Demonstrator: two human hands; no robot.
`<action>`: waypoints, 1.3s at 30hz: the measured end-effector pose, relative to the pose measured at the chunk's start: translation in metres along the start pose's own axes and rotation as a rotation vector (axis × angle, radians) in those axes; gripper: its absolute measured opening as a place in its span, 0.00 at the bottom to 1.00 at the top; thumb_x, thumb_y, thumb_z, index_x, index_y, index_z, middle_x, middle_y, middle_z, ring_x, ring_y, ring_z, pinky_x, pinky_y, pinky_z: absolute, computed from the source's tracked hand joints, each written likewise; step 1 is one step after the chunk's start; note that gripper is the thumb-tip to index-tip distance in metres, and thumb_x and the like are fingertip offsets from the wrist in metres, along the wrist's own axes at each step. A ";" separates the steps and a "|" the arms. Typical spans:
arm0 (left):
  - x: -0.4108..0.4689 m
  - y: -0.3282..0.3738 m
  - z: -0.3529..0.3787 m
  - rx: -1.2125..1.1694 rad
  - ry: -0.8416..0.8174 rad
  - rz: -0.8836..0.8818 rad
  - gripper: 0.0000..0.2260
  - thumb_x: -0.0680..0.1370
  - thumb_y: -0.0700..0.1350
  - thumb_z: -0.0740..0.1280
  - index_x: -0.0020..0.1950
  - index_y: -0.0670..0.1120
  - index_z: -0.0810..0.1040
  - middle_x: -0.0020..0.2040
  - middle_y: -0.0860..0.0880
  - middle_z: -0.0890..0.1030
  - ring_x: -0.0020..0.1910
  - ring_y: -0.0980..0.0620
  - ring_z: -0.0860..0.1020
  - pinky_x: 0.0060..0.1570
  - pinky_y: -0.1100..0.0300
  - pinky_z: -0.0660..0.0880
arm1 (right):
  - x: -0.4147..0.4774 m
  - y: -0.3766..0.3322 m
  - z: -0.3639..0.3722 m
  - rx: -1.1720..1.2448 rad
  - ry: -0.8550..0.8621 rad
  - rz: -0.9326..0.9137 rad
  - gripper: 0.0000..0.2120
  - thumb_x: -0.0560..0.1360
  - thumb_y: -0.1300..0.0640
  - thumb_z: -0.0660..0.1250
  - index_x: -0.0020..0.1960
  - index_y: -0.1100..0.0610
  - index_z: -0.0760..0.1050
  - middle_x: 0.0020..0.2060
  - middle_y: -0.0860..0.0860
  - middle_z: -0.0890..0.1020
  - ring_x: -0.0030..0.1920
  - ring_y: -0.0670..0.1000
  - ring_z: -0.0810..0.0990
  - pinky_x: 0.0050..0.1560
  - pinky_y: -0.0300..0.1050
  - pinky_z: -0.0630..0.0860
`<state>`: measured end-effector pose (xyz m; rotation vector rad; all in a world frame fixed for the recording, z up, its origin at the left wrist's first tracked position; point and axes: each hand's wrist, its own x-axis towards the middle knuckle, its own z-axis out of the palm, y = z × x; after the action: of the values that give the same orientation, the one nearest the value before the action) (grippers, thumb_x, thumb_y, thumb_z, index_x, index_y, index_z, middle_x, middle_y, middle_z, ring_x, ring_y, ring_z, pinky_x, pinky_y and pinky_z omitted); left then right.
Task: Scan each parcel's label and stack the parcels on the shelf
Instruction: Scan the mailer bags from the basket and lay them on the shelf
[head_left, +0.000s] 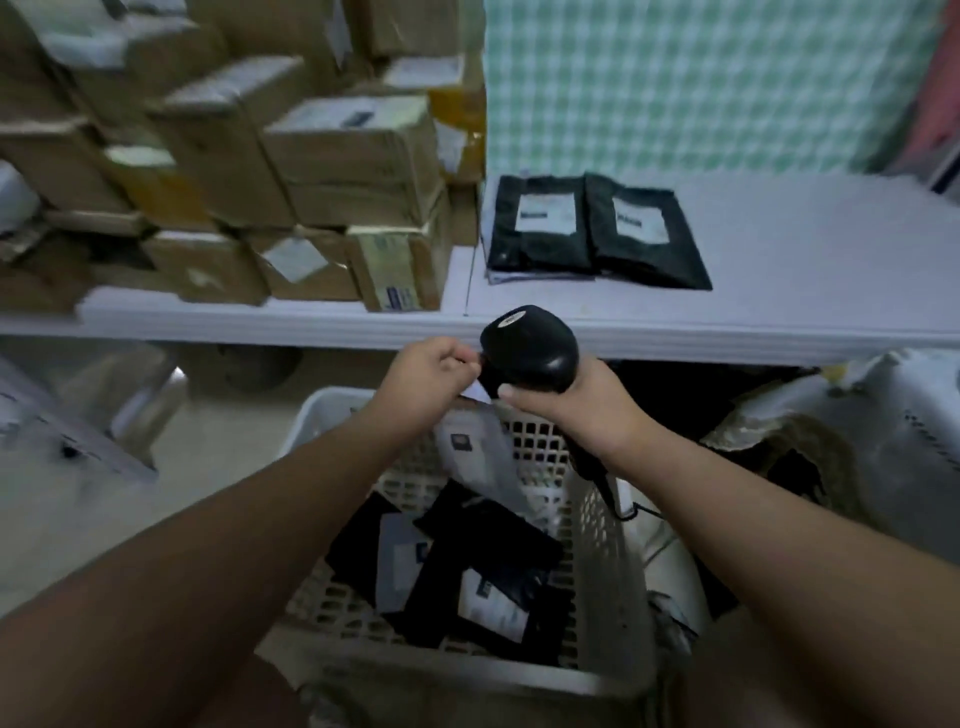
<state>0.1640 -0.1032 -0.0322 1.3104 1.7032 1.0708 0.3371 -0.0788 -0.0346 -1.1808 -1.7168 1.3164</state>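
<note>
My right hand (576, 405) grips a black handheld scanner (530, 348), its head raised just below the shelf edge. My left hand (431, 376) pinches the top of a grey parcel (478, 452) that hangs down into the white basket (613, 561). The scanner head sits right beside the pinched corner. Several black parcels with white labels (488, 587) lie in the basket. Two black parcels (597, 228) lie side by side, labels up, on the white shelf (779, 291).
Brown cardboard boxes (249, 171) are piled on the shelf's left half. A green checked wall (701, 83) stands behind the shelf. Grey bags (857, 441) lie at the right under the shelf, and a grey parcel (57, 431) sits at the left on the floor.
</note>
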 end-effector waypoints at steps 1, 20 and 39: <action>-0.007 0.011 -0.008 -0.031 0.006 0.031 0.03 0.78 0.39 0.66 0.49 0.41 0.79 0.32 0.51 0.76 0.32 0.59 0.74 0.38 0.64 0.72 | -0.006 -0.008 0.000 0.038 -0.012 -0.038 0.17 0.68 0.60 0.78 0.55 0.57 0.80 0.43 0.43 0.84 0.43 0.35 0.80 0.44 0.30 0.74; -0.016 0.029 -0.025 -0.139 0.103 0.106 0.28 0.75 0.43 0.70 0.70 0.53 0.60 0.70 0.50 0.66 0.68 0.53 0.67 0.66 0.58 0.67 | 0.018 -0.028 0.000 0.360 0.359 0.064 0.11 0.66 0.75 0.65 0.47 0.69 0.78 0.34 0.61 0.79 0.33 0.57 0.78 0.36 0.48 0.75; -0.002 -0.010 -0.039 -0.068 -0.095 -0.042 0.07 0.77 0.35 0.67 0.54 0.40 0.79 0.39 0.51 0.82 0.29 0.63 0.78 0.32 0.70 0.75 | 0.010 -0.032 -0.013 0.311 0.361 0.113 0.03 0.72 0.57 0.72 0.45 0.53 0.78 0.42 0.51 0.83 0.47 0.51 0.82 0.57 0.53 0.79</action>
<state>0.1255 -0.1136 -0.0257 1.2580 1.6033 1.0176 0.3363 -0.0673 -0.0011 -1.2539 -1.1594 1.2873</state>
